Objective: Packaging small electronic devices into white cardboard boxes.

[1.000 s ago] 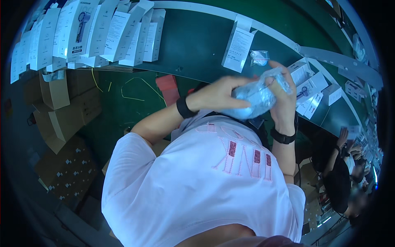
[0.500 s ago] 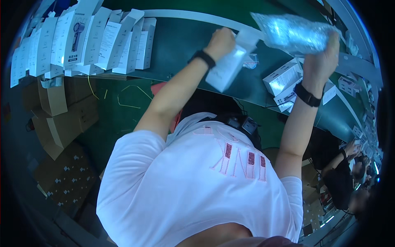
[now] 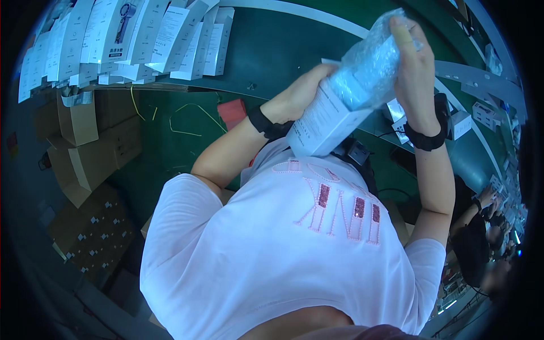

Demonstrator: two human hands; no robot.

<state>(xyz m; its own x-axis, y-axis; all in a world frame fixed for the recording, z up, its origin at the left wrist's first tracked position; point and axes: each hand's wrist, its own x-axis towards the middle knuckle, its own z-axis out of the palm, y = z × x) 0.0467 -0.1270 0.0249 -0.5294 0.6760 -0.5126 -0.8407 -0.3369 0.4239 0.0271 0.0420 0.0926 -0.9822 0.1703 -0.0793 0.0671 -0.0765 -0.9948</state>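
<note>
Close to my chest, my left hand [image 3: 306, 92] grips a white cardboard box [image 3: 326, 122] by its side, holding it tilted with the open end up and to the right. My right hand [image 3: 413, 73] has its fingers wrapped round the upper end of a bubble-wrap packet [image 3: 365, 71]. The packet's lower end sits at the mouth of the box and appears partly inside it. What the bubble wrap encloses looks pale blue, but its kind cannot be made out. Both wrists wear dark bands.
A row of upright white boxes [image 3: 153, 39] stands at the left of the green worktable [image 3: 266, 51]. More small boxes [image 3: 459, 124] lie to the right. Brown cartons [image 3: 96, 153] are on the floor at left. Another person's hand [image 3: 487, 198] is at work far right.
My left hand has brought the box nearer my chest, with its open end turned rightward. My right hand has moved left and tilted the bubble-wrap packet down into the box's mouth.
</note>
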